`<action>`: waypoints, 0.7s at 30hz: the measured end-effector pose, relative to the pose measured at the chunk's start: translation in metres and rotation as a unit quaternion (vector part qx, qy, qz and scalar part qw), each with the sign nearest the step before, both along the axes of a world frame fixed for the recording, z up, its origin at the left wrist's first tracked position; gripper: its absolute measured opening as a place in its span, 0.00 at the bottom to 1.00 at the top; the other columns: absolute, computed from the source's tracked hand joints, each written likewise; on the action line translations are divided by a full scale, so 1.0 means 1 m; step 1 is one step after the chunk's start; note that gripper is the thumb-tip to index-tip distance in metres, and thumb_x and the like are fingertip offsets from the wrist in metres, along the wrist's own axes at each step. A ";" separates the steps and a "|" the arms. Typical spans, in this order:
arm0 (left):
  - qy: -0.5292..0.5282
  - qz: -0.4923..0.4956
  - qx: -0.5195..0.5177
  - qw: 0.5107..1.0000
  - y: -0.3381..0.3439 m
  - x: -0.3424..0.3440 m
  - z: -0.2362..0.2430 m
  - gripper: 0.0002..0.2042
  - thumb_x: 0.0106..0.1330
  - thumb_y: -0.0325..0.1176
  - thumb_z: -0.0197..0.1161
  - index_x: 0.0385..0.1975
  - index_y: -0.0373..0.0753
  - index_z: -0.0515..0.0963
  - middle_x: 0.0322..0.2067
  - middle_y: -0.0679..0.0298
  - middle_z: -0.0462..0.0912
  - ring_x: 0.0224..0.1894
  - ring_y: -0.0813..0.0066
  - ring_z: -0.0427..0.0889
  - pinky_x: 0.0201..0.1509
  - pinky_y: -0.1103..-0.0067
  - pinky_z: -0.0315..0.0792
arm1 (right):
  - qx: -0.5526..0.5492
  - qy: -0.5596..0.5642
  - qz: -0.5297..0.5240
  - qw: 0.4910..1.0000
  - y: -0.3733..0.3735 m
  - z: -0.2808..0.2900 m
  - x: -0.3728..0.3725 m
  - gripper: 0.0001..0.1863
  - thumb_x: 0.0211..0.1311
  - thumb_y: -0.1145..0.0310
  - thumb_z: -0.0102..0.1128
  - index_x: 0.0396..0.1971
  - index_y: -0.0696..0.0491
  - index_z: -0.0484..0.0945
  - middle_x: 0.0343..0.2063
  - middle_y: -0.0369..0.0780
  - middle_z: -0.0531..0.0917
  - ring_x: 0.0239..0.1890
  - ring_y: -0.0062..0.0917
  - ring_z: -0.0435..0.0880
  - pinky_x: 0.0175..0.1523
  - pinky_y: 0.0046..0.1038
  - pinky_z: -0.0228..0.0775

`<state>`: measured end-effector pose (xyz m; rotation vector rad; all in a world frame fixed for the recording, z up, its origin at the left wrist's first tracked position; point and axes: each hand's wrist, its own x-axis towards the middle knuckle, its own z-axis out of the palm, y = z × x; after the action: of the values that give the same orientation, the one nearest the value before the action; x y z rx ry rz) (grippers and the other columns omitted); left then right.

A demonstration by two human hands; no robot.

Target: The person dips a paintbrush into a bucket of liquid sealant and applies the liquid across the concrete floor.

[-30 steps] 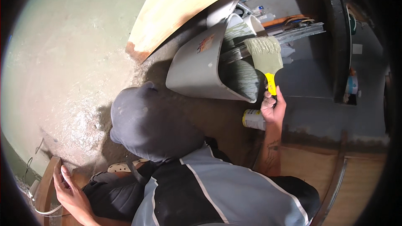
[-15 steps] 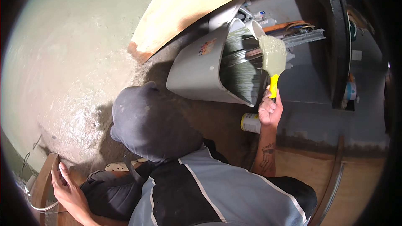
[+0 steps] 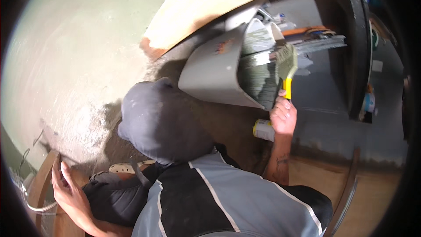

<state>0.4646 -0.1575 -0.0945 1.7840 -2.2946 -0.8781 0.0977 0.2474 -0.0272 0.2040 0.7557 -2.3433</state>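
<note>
In my raised right hand (image 3: 283,116) is a wide paintbrush (image 3: 287,63), gripped by its yellow and black handle. Its head is coated in greenish-grey material and turned partly edge-on. Behind it is the mouth of a grey bin (image 3: 215,68), whose inside is streaked with wet grey; I cannot tell whether they touch. At lower left my left hand (image 3: 70,195) has its fingers stretched and thumb apart, holding nothing. It is beside a curved wooden piece (image 3: 43,182); contact is unclear.
A yellow-and-white can (image 3: 263,130) stands under my right wrist. A dark grey cloth-covered rounded form (image 3: 153,120) fills the middle. Pale curved panel (image 3: 206,0) above; assorted tools (image 3: 313,35) behind the bin. Wet grey surface (image 3: 74,83) at left, cable (image 3: 37,208) below.
The paintbrush has turned from showing its broad face to more edge-on, and its head has dropped slightly. The view has shifted a little. My left hand keeps its pose.
</note>
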 end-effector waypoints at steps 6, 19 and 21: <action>-0.020 0.000 -0.078 0.997 0.016 0.011 -0.003 0.17 0.67 0.37 0.58 0.50 0.31 0.76 0.45 0.46 0.80 0.47 0.51 0.80 0.52 0.70 0.72 | 0.113 0.160 0.074 0.978 -0.016 0.000 0.021 0.13 0.74 0.63 0.35 0.39 0.55 0.68 0.18 0.31 0.61 0.16 0.15 0.60 0.24 0.20 0.56; -0.053 -0.032 -0.056 0.997 0.039 0.031 0.011 0.19 0.63 0.44 0.61 0.47 0.37 0.75 0.29 0.57 0.75 0.33 0.58 0.77 0.39 0.68 0.70 | 0.267 0.304 0.407 0.819 -0.277 -0.035 0.066 0.11 0.73 0.62 0.43 0.38 0.56 0.66 0.17 0.36 0.70 0.11 0.13 0.63 0.15 0.16 0.54; -0.049 -0.032 -0.038 0.998 0.039 0.042 0.012 0.19 0.64 0.45 0.60 0.48 0.37 0.75 0.30 0.58 0.74 0.34 0.59 0.77 0.41 0.69 0.68 | 0.373 0.371 0.411 0.745 -0.342 -0.051 0.095 0.16 0.74 0.57 0.41 0.38 0.56 0.68 0.19 0.35 0.73 0.08 0.11 0.60 0.11 0.13 0.50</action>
<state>0.5064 -0.1182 -0.0826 1.7695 -2.4240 -0.7176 0.1928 -0.0949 -0.0777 -0.6604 1.7180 -1.1069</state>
